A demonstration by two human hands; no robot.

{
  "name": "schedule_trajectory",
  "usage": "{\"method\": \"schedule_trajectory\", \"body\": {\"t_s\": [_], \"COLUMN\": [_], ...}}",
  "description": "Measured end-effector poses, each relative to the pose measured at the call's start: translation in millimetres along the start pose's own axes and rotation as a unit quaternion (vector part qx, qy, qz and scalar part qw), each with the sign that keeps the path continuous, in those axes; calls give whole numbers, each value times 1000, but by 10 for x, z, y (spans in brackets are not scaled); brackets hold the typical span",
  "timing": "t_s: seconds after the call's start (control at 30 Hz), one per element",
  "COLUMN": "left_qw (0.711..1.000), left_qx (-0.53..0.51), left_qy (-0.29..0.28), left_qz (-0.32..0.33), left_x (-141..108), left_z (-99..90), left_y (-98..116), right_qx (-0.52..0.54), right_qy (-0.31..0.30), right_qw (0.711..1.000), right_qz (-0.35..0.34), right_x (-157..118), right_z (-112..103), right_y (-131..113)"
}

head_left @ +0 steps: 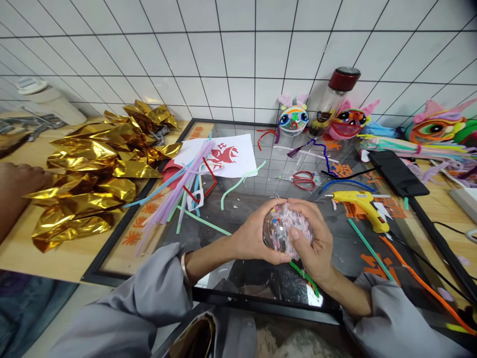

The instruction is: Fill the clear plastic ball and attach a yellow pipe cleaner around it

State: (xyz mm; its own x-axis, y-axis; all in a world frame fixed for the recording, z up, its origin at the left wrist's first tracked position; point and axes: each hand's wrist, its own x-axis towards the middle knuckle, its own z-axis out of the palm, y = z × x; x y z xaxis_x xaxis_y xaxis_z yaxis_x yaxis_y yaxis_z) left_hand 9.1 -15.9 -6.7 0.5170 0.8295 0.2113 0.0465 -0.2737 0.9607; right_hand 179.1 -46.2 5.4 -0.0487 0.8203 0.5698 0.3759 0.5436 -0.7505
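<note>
Between my two hands, above the front part of the glass tabletop, is a clear plastic ball (278, 233) filled with pinkish-white shreds and small coloured bits. My left hand (253, 236) wraps round its left side. On the right side, my right hand (316, 233) grips it with the thumb pressed on the front. A green pipe cleaner (305, 279) lies just below my hands. Beyond them rest red-handled scissors (303, 180), and to the right lies a yellow glue gun (359, 205).
Gold foil (93, 169) is heaped on the left, near another person's arm (17, 194). Purple pipe cleaners (175, 189) lie beside paper with a red cut-out (238, 154). Along the wall stand decorated lion heads (293, 119) and a bottle (331, 104). A black phone (398, 171) lies right.
</note>
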Motion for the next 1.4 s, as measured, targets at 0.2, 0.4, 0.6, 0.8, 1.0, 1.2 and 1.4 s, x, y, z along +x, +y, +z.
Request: {"method": "schedule_trajectory", "body": {"t_s": [0.2, 0.4, 0.6, 0.8, 1.0, 1.2, 1.4], "left_qw": [999, 996, 993, 992, 966, 981, 990], "left_qx": [34, 61, 88, 84, 149, 103, -125], "left_qy": [23, 38, 22, 46, 94, 68, 62], "left_qz": [25, 50, 69, 84, 188, 151, 16], "left_x": [-13, -27, -12, 4, 53, 57, 50], "left_z": [39, 46, 42, -33, -82, -108, -104], "left_y": [-30, -10, -15, -65, -168, -224, -128], "right_qx": [16, 31, 63, 217, 285, 284, 135], "right_qy": [6, 0, -25, 23, -21, -98, -7], "right_qw": [1000, 999, 998, 974, 927, 915, 986], "right_qz": [-9, -12, 5, 67, 244, 269, 96], "right_x": [-4, -1, -27, -5, 19, 60, 106], "right_z": [11, 27, -46, -84, -78, -88, -114], "right_y": [28, 45, 112, 145, 241, 258, 289]}}
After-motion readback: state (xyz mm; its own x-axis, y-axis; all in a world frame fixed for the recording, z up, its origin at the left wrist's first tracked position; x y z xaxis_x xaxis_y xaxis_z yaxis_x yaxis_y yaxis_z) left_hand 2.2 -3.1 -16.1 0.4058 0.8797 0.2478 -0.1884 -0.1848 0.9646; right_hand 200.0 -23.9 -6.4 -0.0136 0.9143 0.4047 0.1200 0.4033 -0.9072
